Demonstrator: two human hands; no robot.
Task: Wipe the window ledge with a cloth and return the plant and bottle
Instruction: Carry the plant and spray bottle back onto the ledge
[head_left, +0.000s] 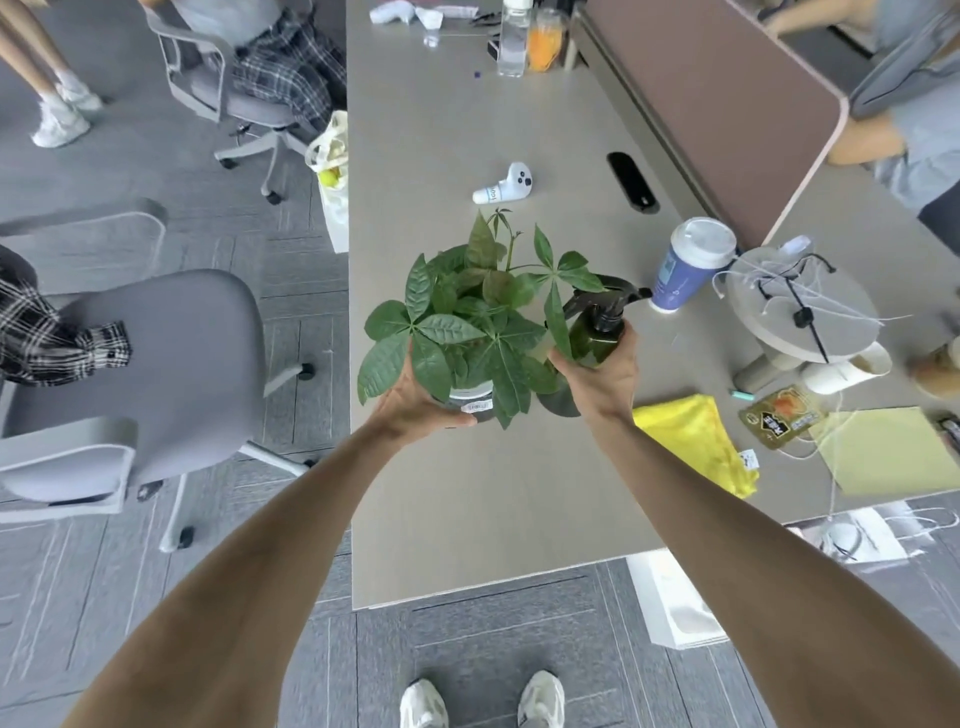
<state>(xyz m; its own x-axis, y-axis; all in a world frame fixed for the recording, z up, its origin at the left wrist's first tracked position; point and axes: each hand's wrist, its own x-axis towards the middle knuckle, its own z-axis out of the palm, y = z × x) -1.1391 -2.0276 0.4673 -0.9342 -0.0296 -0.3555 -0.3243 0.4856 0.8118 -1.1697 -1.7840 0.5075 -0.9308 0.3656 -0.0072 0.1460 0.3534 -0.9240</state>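
Observation:
A leafy green plant (467, 317) in a clear glass pot is held over the grey table (467, 519), with my left hand (410, 405) gripping the pot from the left. My right hand (602, 374) is wrapped around a dark green spray bottle (597, 332) with a black trigger head, right beside the plant. A yellow cloth (696, 441) lies crumpled on the table to the right of my right wrist. No window ledge is in view.
On the table sit a lidded paper cup (685, 265), a round stand with cords (800, 306), a white controller (504, 184), a yellow pad (888, 449) and a snack packet (779, 415). Grey office chairs (156, 374) and seated people are on the left.

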